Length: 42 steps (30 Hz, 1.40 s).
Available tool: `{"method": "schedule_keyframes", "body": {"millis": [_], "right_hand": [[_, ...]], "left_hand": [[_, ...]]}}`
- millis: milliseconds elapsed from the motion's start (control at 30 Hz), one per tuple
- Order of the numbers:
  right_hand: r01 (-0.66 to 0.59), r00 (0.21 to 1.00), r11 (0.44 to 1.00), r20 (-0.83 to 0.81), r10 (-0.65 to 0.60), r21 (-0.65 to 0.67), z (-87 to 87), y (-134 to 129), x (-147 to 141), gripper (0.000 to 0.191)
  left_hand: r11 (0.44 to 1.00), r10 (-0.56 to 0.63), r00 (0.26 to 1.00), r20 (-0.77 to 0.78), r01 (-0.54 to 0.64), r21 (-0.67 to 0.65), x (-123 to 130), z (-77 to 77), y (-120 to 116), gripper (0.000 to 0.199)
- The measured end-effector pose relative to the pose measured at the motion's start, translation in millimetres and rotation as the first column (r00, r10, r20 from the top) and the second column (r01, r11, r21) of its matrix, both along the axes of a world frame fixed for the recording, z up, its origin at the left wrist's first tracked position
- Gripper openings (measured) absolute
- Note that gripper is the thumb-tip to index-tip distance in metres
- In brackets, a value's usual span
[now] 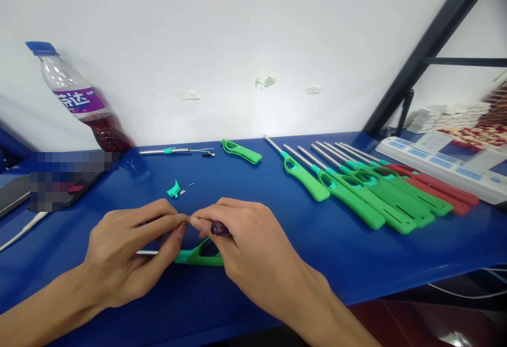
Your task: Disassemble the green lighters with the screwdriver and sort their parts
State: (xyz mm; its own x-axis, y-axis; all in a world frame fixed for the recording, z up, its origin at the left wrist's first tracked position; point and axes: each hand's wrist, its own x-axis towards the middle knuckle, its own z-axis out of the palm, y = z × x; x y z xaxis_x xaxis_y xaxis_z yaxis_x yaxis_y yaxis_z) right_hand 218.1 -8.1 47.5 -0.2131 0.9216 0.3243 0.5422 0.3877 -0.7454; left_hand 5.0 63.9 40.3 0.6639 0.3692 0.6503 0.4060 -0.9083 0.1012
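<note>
Our left hand (129, 249) pinches narrowly, on what we cannot tell; our right hand (255, 246) palms a dark handle (220, 228), presumably freeing its fingertips; the green lighter (195, 256) lies near the bench's (336, 252) front edge, seemingly for easy reach.

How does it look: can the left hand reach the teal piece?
Probably yes: the teal piece lies on the blue table just beyond the left hand, with nothing visible between them. That hand's fingertips appear to meet those of the right hand, so it would likely have to break off first.
</note>
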Motion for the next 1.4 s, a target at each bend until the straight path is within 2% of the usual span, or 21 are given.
{"method": "schedule_keyframes", "body": {"millis": [167, 333, 467, 600, 833, 1000, 1067, 1167, 1267, 1400], "right_hand": [[0.03, 0.999, 1.0, 0.036, -0.029, -0.008, 0.7, -1, 1, 0.027], [0.108, 0.991, 0.994, 0.079, -0.106, -0.016, 3.3, 1, 2, 0.026], [0.156, 0.985, 0.987, 0.08, -0.153, -0.035, 5.4, 1, 3, 0.026], [0.171, 0.984, 0.985, 0.062, -0.17, -0.016, 5.9, 1, 7, 0.026], [0.307, 0.952, 0.944, -0.044, -0.304, 0.123, 8.8, 3, 36, 0.022], [0.425, 0.905, 0.89, -0.071, -0.419, 0.167, 16.4, 4, 60, 0.023], [0.451, 0.893, 0.879, -0.073, -0.445, 0.156, 19.5, 4, 67, 0.024], [0.464, 0.886, 0.877, -0.088, -0.456, 0.127, 22.8, 3, 73, 0.027], [0.455, 0.889, 0.885, -0.102, -0.446, 0.101, 23.7, 4, 74, 0.028], [0.44, 0.897, 0.895, -0.085, -0.434, 0.073, 23.7, 4, 76, 0.028]], "left_hand": [[1.0, 0.002, 1.0, 0.004, -0.002, -0.004, 0, 0.5, 1, 0.019], [0.997, 0.075, 0.995, 0.07, -0.075, -0.002, -2, -7.8, 5, 0.017], [0.999, 0.052, 0.996, 0.07, -0.052, 0.003, -2, -12.1, 11, 0.019], [0.998, 0.056, 0.998, 0.041, -0.057, 0.034, -1, -9.2, 14, 0.021], [0.995, 0.088, 0.992, 0.092, -0.092, 0.033, -2, -5.7, 22, 0.025], [0.992, 0.125, 0.981, 0.148, -0.126, -0.003, -2, -4.9, 34, 0.016], [0.985, 0.171, 0.977, 0.128, -0.168, -0.037, -4, -6.7, 40, 0.014], [0.972, 0.233, 0.972, 0.034, -0.231, -0.054, -9, -11.6, 49, 0.021], [0.968, 0.241, 0.969, -0.055, -0.244, -0.06, -12, -17.0, 56, 0.023], [0.968, 0.23, 0.969, -0.091, -0.238, -0.085, -13, -19.7, 59, 0.021]]}}
